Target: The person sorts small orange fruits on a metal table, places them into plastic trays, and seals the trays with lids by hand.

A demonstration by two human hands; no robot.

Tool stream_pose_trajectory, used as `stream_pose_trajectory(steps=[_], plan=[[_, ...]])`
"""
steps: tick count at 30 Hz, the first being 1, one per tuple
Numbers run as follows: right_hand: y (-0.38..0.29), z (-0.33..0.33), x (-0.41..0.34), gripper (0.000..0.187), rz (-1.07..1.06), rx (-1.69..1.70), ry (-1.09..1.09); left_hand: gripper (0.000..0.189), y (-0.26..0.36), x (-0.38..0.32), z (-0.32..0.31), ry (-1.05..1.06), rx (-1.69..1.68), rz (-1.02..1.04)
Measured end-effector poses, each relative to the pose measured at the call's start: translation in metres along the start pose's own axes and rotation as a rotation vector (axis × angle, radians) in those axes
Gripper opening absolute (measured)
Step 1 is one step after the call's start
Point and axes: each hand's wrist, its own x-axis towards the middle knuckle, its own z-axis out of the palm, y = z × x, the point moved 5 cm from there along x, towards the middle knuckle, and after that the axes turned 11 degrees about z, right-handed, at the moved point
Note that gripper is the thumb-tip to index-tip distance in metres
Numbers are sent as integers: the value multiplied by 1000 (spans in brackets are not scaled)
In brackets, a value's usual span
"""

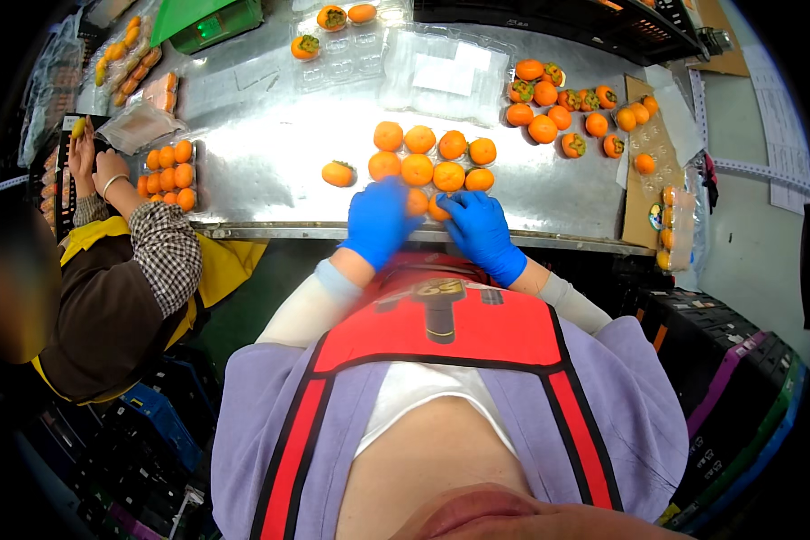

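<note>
In front of me, rows of orange persimmons (417, 169) sit in a clear plastic tray whose front end is covered by my hands. My left hand (380, 219), in a blue glove and blurred by motion, is over the tray's front left corner, beside a persimmon (416, 202); its fingertips are hard to make out. The gloved fingers of my right hand (478, 229) are closed around a front-row persimmon (438, 208). A loose persimmon (338, 173) with its green calyx showing lies on the metal table (263, 148), left of the tray.
Loose persimmons (543, 129) cluster at the right, near a cardboard sheet (638, 209). Empty clear trays (439, 74) lie at the back, beside a black crate (547, 27). On the left a co-worker's hands (108, 172) are near a filled tray (169, 177). Stacked crates (722, 364) stand behind right.
</note>
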Motion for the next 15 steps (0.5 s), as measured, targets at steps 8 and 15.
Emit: stream_pose_trajectory(steps=[8, 15], plan=[[-9, -3, 7, 29, -117, 77, 43, 37, -133, -43, -1, 588, -2046, -765], [-43, 13, 24, 25, -234, 95, -78, 31, -171, -63, -3, 728, -1767, -603]])
